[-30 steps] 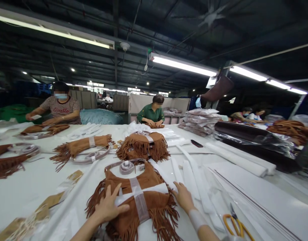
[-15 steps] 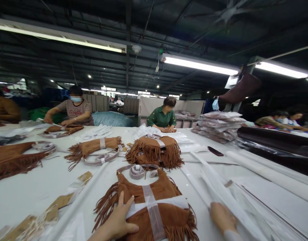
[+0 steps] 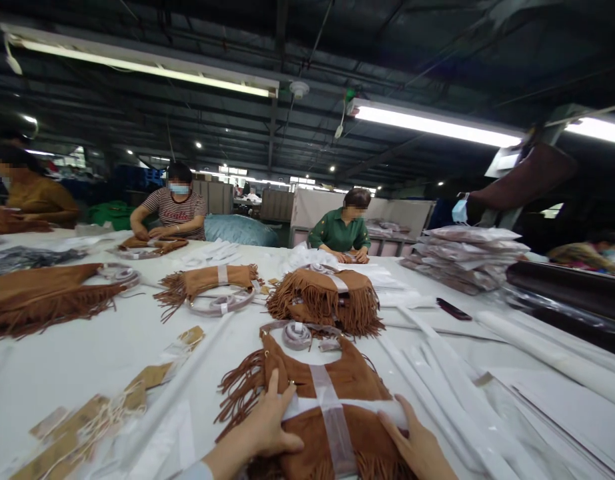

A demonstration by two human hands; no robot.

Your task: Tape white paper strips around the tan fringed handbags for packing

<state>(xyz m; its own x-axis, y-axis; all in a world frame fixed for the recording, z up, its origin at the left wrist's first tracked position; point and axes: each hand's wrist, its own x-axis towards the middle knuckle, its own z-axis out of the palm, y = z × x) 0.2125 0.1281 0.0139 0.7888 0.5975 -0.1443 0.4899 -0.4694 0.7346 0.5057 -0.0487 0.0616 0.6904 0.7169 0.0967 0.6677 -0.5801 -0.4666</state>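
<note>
A brown fringed bag [image 3: 360, 377] lies on the white table in front of me, with a clear strip [image 3: 327, 407] running down its middle and a white band [image 3: 367, 408] across it. My left hand [image 3: 273, 423] rests on the bag's left part, fingers spread. On the right side, my right hand [image 3: 412, 440] touches the bag near the end of the white band, thumb and fingers apart. A coiled, wrapped strap [image 3: 296, 335] sits at the bag's top opening.
Behind the bag is a stack of fringed bags [image 3: 327, 300]. More brown bags [image 3: 42, 297] and paper tags [image 3: 147, 377] lie left. A phone [image 3: 453, 309], white rolls [image 3: 552, 353] and packed bags [image 3: 462, 257] are right. People work across the table [image 3: 152, 347].
My right hand has moved left from the clear wrapping onto the bag's right side. My left hand stays on the bag. The whole view has shifted, with things appearing further right.
</note>
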